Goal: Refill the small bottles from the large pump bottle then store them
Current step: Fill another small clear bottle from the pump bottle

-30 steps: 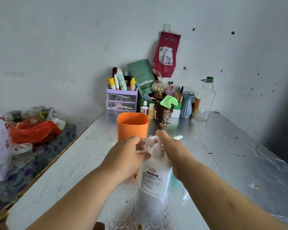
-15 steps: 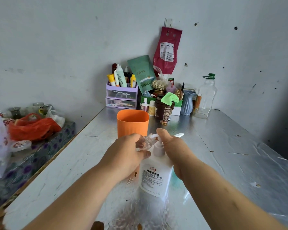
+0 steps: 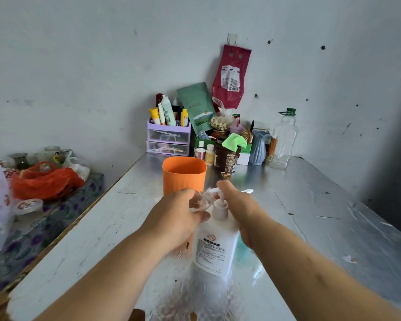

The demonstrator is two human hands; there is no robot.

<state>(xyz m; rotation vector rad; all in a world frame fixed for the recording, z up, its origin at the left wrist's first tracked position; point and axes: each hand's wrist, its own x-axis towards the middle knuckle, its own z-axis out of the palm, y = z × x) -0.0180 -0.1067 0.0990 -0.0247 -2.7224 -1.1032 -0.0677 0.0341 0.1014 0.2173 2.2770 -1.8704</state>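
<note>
While the left hand (image 3: 176, 218) grips a small clear bottle (image 3: 203, 200) under the nozzle at centre frame, the right hand (image 3: 239, 209) clasps the white pump bottle (image 3: 214, 246) standing on the desk (image 3: 310, 205), thumb on its pump head, so filling seems under way and next calls for steady presses.

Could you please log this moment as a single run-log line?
phase: refill | left hand: holds small bottle at spout | right hand: thumb on pump bottle top | orange cup: upright behind hands
</note>
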